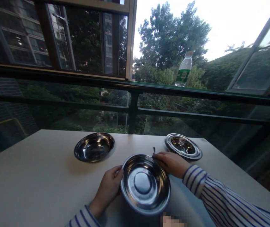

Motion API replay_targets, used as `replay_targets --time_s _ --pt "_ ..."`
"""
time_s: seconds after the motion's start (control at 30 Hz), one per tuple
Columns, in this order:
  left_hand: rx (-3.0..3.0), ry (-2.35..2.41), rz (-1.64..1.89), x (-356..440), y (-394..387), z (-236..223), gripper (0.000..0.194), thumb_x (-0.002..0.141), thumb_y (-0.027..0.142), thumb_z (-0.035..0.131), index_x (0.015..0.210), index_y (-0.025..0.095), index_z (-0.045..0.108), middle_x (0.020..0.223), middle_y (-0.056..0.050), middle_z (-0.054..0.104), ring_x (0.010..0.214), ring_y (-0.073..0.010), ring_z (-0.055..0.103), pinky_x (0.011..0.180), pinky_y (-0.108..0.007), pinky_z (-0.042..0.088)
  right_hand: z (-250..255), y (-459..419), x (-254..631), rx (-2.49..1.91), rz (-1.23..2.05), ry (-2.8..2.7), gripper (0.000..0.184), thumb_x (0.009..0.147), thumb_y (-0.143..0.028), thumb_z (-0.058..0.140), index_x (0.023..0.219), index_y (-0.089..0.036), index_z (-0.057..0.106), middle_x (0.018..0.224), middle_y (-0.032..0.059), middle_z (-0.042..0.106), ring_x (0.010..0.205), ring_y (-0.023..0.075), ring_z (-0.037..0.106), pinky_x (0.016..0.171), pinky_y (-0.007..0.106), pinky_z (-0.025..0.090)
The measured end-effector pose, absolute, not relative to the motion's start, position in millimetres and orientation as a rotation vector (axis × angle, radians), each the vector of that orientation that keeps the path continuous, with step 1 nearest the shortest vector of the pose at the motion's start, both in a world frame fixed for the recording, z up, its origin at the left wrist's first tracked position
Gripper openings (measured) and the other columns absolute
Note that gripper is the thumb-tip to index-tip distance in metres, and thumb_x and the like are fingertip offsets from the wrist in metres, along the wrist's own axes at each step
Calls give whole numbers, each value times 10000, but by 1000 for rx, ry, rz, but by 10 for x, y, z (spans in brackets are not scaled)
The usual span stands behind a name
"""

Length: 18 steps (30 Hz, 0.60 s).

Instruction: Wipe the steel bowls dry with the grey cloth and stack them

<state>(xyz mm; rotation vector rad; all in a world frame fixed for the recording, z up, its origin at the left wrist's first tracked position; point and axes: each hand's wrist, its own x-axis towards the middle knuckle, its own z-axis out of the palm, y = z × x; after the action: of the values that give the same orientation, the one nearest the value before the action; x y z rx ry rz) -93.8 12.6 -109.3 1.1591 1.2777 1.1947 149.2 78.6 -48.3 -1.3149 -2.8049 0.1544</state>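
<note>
A shiny stainless steel bowl is held above the near edge of the table, tilted so its inside faces me. My left hand grips its left rim, fingers closed with the thumb on top. My right hand is closed on the upper right rim. Just past the right fingertips a small, thin metal piece sticks up; its kind is too small to make out, and I cannot tell whether the fingers touch it.
On the white table, a second steel bowl stands at the back left. Several nested steel bowls or plates are at the back right. Behind the table runs a dark railing with a plastic bottle standing on it.
</note>
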Motion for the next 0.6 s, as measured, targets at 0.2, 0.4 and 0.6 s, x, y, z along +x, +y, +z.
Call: replay_targets --time_s 0.2,0.4,0.6 --pt "1180 1279 1192 -916 112 -1087 360 768 353 547 987 100 679 866 -106 735 749 -229 666 704 -310 488 -529 520 1659 -1308 157 -2799 314 900 -229 355 1084 -182 606 960 114 647 868 237 619 738 331 462" --pt "1196 1299 1190 -912 109 -1093 356 774 355 532 970 96 679 827 -103 734 705 -221 662 675 -309 485 -555 607 1668 -1291 190 -2760 318 915 -244 344 1108 -180 588 994 105 641 915 234 612 790 345 461" --pt "1231 1338 1196 -901 111 -1106 336 785 353 519 952 114 686 850 -97 733 730 -220 664 678 -302 486 -647 419 1786 -1325 178 -2754 325 920 -231 327 1144 -192 560 990 118 622 884 240 612 760 364 471"
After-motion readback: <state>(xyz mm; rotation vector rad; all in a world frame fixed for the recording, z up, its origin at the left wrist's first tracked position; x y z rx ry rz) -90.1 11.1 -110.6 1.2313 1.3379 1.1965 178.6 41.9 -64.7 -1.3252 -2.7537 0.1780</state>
